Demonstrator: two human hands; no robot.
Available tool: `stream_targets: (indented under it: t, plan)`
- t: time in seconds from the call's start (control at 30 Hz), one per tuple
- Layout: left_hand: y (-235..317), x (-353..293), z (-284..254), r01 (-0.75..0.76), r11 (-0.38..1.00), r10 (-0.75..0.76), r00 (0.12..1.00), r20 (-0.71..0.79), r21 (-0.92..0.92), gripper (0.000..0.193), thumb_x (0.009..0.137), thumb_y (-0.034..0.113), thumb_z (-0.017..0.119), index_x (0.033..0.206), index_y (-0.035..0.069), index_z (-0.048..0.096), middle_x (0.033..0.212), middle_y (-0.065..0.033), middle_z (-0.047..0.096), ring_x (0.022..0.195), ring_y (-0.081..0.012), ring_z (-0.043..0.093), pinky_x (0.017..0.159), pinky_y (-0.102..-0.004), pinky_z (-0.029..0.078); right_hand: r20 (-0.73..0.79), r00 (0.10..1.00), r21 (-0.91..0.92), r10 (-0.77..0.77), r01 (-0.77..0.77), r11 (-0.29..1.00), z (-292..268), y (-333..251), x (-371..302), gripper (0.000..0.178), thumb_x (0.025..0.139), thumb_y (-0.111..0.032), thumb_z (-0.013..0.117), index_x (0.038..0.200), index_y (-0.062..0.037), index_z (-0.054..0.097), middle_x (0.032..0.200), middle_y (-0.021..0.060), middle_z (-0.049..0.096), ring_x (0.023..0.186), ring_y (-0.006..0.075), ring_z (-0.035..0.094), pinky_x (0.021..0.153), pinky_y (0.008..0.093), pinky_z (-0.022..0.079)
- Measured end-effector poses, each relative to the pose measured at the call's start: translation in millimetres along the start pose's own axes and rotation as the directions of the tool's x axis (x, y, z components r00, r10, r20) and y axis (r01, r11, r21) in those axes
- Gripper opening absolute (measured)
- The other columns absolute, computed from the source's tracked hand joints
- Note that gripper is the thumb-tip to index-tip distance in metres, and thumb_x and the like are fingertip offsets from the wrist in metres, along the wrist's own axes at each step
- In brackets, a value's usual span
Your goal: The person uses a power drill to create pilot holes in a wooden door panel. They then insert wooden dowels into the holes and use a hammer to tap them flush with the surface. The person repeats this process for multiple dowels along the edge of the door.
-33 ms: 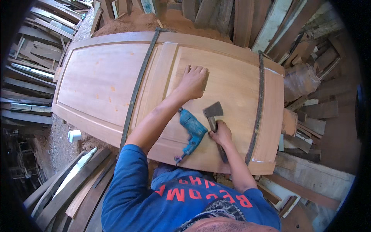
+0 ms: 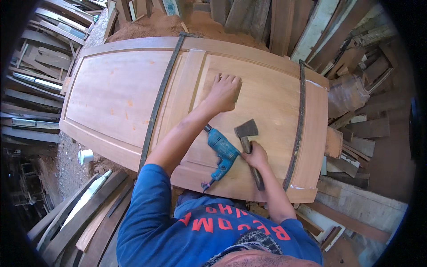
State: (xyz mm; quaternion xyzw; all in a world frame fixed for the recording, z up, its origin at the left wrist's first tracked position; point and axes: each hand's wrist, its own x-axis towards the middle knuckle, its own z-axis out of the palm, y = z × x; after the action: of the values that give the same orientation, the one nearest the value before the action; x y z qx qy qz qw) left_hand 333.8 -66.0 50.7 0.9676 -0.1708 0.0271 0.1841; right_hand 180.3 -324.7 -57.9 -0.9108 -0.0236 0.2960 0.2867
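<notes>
A panelled wooden door (image 2: 116,100) lies flat in front of me, with my left hand (image 2: 226,91) over its right-hand panel. The fingers of that hand are curled around a flat, brownish-grey thing (image 2: 239,91), mostly hidden, whose edge shows on the hand's right side. My right hand (image 2: 255,155) is closed on the wooden handle of a hatchet (image 2: 247,129). Its dark blade points away from me, just above the door. A blue-green power drill (image 2: 224,151) rests on the door between my forearms, its grip toward me.
Two dark metal bar clamps (image 2: 159,100) (image 2: 300,120) cross the door. Timber planks (image 2: 91,213) lean at the near left, and stacked boards (image 2: 33,95) fill the far left. More offcuts (image 2: 371,127) lie on the right. Sawdust (image 2: 151,26) is heaped behind the door; a white cup (image 2: 85,156) stands at left.
</notes>
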Motion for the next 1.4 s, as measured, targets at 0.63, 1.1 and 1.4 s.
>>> stream_targets:
  t: [0.63,1.1,1.4]
  plan:
    - [-209,129,89,0.110,0.993,-0.109,0.994,0.024,-0.040,0.078,0.064,0.022,0.077,0.136,0.004,0.055,0.129,-0.0183,0.058,0.133,-0.0374,0.048,0.121,-0.0561,0.025,0.068,0.919,0.727,0.388,-0.312,0.612,-74,-87,90,0.017,0.099,-0.018,0.066,0.106,-0.0095,0.053,0.072,0.0026,0.058,0.047,0.0113,0.055,0.040,0.0267,0.047]
    - [-234,129,95,0.100,0.985,-0.108,0.993,-0.053,-0.141,0.081,0.060,0.024,0.078,0.136,0.006,0.058,0.128,-0.0145,0.062,0.127,-0.0320,0.054,0.116,-0.0467,0.034,-0.210,0.934,0.770,0.288,-0.024,0.638,-81,-172,246,0.026,0.098,-0.013,0.066,0.113,-0.0085,0.047,0.074,0.0040,0.055,0.053,0.0131,0.056,0.043,0.0309,0.050]
    - [-234,128,90,0.093,0.982,-0.101,0.994,-0.038,-0.166,0.078,0.059,0.024,0.079,0.133,0.007,0.060,0.126,-0.0136,0.063,0.125,-0.0326,0.055,0.115,-0.0463,0.036,-0.087,0.956,0.796,0.281,-0.103,0.597,-46,-194,281,0.028,0.096,-0.010,0.066,0.115,-0.0080,0.046,0.073,0.0040,0.056,0.050,0.0128,0.055,0.041,0.0299,0.049]
